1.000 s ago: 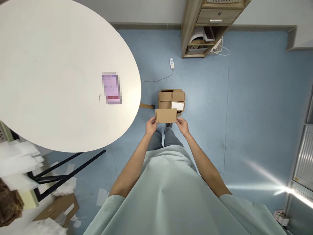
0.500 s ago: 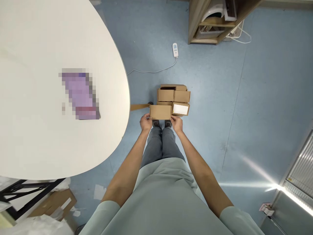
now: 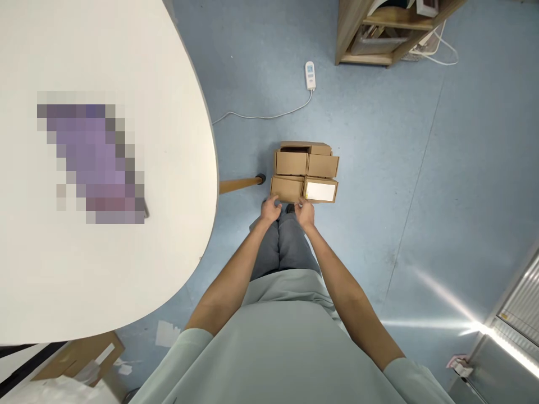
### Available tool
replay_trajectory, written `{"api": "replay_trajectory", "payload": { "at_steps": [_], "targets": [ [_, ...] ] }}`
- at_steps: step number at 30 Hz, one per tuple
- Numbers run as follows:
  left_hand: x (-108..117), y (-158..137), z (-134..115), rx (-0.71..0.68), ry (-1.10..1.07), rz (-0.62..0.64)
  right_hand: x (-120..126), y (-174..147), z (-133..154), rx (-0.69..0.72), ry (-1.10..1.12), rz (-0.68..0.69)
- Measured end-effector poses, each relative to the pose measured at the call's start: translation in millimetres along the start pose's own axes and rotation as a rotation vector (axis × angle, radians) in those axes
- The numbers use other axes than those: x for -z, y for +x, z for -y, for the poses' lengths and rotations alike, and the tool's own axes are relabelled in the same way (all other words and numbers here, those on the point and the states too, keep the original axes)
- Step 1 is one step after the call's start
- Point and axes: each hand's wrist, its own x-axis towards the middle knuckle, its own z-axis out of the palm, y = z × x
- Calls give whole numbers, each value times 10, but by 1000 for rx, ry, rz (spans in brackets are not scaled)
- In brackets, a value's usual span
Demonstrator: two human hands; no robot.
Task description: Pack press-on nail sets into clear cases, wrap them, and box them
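A plain brown cardboard box (image 3: 287, 188) lies in the near left spot of a group of brown cardboard boxes (image 3: 291, 163) on the floor. My left hand (image 3: 270, 209) is at this box's near left corner, its fingertips touching or just over the near edge. By the near right corner is my right hand (image 3: 304, 213), thumb and fingers loosely bent and slightly apart. Neither hand is wrapped round the box; fingertip contact is hard to make out. To the right sits a box with a white label (image 3: 320, 191).
A white rounded table (image 3: 181, 168) fills the left, with a blurred purple item (image 3: 90, 157) on it. Its wooden leg (image 3: 240, 184) stands beside the boxes. Beyond are a corded white controller (image 3: 310, 76) and a wooden shelf (image 3: 365, 58). My feet are close to the boxes.
The plain box, held between both hands before, has gone down and right onto the near left of the group. My left hand has come inward, and the hands are closer together. The view has shifted.
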Motion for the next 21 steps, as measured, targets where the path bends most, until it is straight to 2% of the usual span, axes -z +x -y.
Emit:
{"api": "replay_trajectory", "payload": {
  "at_steps": [4, 10, 16, 21],
  "targets": [
    [-8, -302, -166, -9, 115, 109, 107, -203, 126, -27, 25, 33],
    [285, -1004, -600, 5, 202, 197, 568, -695, 511, -52, -54, 125],
    [674, -1767, -1023, -69, 200, 202, 1088, -1231, 879, 45, -17, 170],
    [875, -2239, -1123, -167, 93, 176, 1390, -1507, 1014, 137, 27, 202]
  ]
}}
